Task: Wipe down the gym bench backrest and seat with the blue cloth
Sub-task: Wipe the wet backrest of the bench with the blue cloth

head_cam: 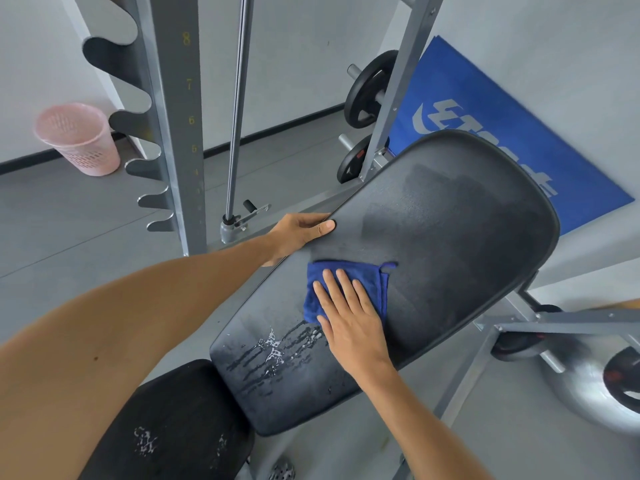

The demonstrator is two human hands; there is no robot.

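Backrest of the gym bench, a long black pad, slants from lower centre up to the right, with the blue cloth lying flat on its middle. The right hand presses down on the cloth with its palm, fingers straight and spread, gripping nothing. The left hand is curled over the pad's left edge, thumb on top and fingers wrapped underneath, clamping the rim. Below the cloth, streaks and beads of liquid run across the lower part of the pad; above it the surface shows darker, damp-looking patches. The seat, a separate black pad, sits just beside the backrest's lower end and carries a few wet spots of its own. Close behind the left hand stands a grey rack upright with numbered notches and a chrome guide rod beside it. Black weight plates hang on pegs near the far upright, and a blue mat leans against the wall behind the pad's top end. A pink mesh bin stands on the grey floor, well apart to the left.
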